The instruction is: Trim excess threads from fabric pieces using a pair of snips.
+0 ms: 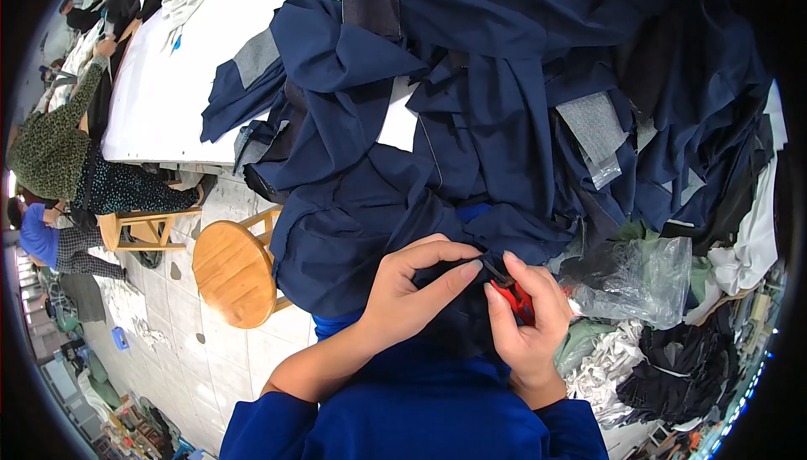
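My left hand (420,285) pinches an edge of navy fabric (353,233) between thumb and forefinger, close in front of my body. Held in my right hand (533,317) is a small red-handled cutting tool that looks like thread snips (514,299). Its dark tip points toward my left fingertips and meets the pinched cloth there; whether the blades touch the fabric I cannot tell. The navy cloth drapes over my lap and runs up into a large heap on the table. Grey patches (593,128) show on some of the pieces.
A white table (168,107) stretches to the far left. Beside me on the left stands a round wooden stool (235,273). A clear plastic bag (647,283) lies at my right, above white scraps (601,368) and a black cloth bundle (681,368). Other people (50,153) stand at the left.
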The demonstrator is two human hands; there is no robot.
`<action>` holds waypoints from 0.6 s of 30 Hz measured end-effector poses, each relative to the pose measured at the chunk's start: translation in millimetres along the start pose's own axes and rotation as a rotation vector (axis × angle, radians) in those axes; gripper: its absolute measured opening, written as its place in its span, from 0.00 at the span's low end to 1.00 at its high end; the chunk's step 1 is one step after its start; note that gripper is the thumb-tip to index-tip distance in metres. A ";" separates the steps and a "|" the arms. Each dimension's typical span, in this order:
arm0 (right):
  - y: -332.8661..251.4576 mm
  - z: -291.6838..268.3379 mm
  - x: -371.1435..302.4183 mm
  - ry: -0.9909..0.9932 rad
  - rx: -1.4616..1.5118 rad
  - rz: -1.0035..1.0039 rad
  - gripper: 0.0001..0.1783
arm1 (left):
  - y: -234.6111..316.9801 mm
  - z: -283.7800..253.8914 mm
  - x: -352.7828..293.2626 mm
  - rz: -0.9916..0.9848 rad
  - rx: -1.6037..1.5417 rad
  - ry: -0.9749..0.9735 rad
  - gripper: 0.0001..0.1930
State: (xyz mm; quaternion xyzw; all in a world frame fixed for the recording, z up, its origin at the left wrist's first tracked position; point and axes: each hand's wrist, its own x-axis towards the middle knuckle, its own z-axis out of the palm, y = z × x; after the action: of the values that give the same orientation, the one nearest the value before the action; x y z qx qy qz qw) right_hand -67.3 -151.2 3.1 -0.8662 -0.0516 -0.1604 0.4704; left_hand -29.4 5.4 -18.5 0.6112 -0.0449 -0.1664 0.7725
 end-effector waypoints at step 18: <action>5.9 -2.5 -5.7 0.053 0.683 0.420 0.30 | 9.0 -3.8 0.4 -0.103 -0.029 -0.062 0.08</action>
State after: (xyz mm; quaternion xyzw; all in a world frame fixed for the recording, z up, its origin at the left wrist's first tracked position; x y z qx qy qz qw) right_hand -71.9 -156.2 -2.2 -0.6475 0.0881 -0.0567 0.7548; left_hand -26.2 10.5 -10.8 0.5960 -0.0347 -0.2253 0.7699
